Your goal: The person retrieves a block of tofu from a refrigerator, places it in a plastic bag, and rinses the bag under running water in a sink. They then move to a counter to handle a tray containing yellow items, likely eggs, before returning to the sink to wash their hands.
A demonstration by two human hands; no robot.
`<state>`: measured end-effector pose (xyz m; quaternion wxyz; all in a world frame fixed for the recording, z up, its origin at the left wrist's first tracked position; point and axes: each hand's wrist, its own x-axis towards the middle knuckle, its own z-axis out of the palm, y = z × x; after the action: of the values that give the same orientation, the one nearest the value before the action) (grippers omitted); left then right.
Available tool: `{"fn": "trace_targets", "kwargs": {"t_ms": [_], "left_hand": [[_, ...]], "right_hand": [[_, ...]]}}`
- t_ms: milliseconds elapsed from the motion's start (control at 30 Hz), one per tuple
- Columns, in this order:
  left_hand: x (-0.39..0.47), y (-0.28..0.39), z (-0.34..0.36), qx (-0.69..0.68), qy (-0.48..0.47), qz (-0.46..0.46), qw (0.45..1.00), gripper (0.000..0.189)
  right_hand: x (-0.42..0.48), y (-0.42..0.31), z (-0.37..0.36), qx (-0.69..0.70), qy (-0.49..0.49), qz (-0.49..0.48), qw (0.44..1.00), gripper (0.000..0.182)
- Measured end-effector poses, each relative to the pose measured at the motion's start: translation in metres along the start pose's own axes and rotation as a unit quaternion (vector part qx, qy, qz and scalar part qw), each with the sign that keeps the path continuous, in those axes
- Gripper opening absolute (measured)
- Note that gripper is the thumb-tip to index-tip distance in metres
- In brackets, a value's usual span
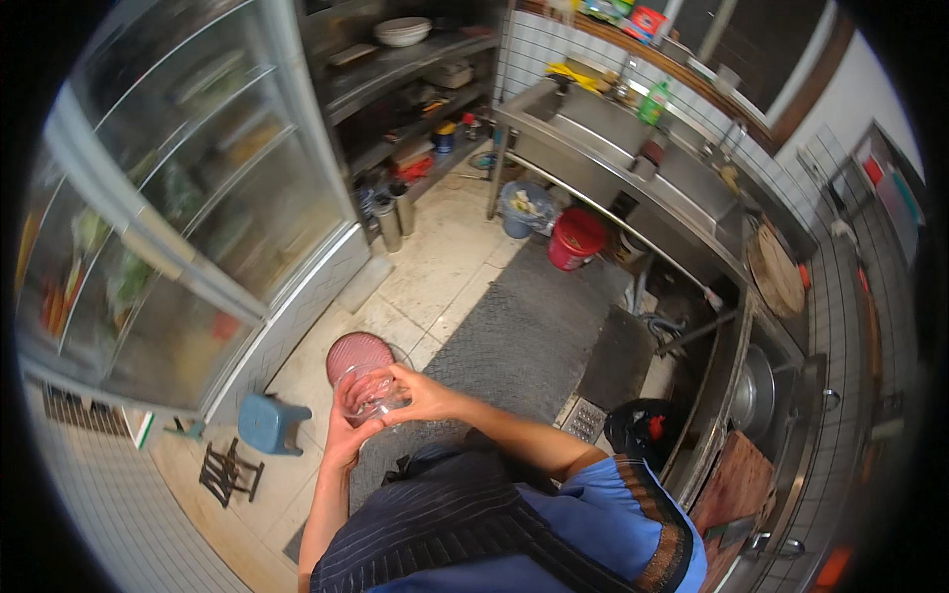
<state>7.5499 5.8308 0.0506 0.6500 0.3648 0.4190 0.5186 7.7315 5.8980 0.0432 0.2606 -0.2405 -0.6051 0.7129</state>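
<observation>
A clear, see-through round container (373, 406), glass or plastic, is held between both hands in front of my body. My left hand (344, 428) grips its left side, and my right hand (421, 396) wraps around its right side. What lies inside it, if anything, is too blurred to tell. Just beyond the container shows a pink round thing (359, 351) with a textured top, perhaps a stool seat or a basket. The hands and container partly cover it.
To the left stands a glass-door refrigerator (274, 237); a blue plastic stool (268, 422) and a folding stool (228, 474) are near it. Ahead are a steel sink (593, 126), a red bucket (576, 237) and a grey bin (517, 222). A dark mat (511, 348) covers the floor.
</observation>
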Motion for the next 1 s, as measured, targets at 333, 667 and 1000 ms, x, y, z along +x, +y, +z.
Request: {"fn": "trace_targets", "kwargs": {"t_ms": [333,667,1000], "left_hand": [[0.175,-0.059,0.157,0.026,-0.165,-0.078,0.983,0.085],[0.357,-0.085,0.21,-0.012,-0.212,-0.106,0.971,0.074],[0.583,-0.07,0.292,-0.013,-0.285,-0.199,0.938,0.057]], "right_hand": [[-0.107,0.004,-0.18,0.035,0.273,-0.037,0.961,0.066],[-0.067,0.0,-0.325,0.033,0.351,-0.024,0.935,0.066],[0.003,-0.038,-0.497,-0.021,0.56,-0.06,0.826,0.041]]}}
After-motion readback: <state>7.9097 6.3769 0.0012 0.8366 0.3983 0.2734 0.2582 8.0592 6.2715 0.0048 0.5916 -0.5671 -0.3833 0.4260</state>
